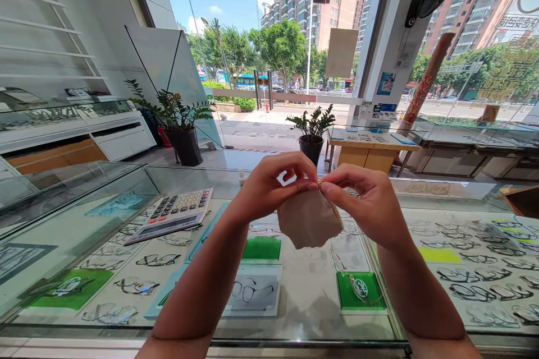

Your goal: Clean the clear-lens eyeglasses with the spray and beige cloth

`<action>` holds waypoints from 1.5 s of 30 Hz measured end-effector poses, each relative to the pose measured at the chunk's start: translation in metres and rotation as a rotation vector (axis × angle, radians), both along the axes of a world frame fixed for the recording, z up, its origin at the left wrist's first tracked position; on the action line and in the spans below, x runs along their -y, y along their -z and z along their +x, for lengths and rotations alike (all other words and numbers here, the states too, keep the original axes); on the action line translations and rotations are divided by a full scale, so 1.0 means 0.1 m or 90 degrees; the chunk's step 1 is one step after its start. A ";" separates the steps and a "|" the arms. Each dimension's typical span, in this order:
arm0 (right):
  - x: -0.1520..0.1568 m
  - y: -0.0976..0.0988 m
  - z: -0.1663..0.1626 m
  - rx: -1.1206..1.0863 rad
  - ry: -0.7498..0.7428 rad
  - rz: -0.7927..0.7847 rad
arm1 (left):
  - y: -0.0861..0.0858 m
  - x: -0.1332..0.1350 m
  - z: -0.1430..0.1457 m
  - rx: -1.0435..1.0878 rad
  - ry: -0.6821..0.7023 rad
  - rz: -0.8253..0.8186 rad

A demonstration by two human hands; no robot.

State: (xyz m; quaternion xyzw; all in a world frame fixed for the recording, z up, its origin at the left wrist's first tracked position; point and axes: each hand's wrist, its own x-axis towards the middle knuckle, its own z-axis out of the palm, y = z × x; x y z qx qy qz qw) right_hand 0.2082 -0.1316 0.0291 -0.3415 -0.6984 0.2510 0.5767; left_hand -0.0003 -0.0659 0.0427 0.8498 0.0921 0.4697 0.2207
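Both my hands are raised above a glass display counter [303, 303]. My left hand [269, 185] pinches the top of a small beige cloth [309, 221] that hangs down between the hands. My right hand [366, 202] is closed on a thin-framed pair of glasses [337, 210], pressed against the cloth's right edge. One thin temple arm of the glasses [351, 277] hangs down toward the counter. The lenses are mostly hidden by the cloth and my fingers.
A grey calculator [172, 214] lies on the counter to the left. Several pairs of glasses and green cards [261, 248] sit under the glass. Two potted plants [181, 123] stand on the floor beyond. More glass showcases [463, 134] line the right and left sides.
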 end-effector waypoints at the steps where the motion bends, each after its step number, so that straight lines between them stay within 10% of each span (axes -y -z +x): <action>1: 0.00 0.00 0.00 0.006 0.000 0.001 | 0.00 0.00 0.00 -0.002 -0.001 -0.003; 45: -0.16 0.02 0.05 0.022 -0.024 0.003 | 0.05 0.07 0.07 -0.005 -0.021 -0.152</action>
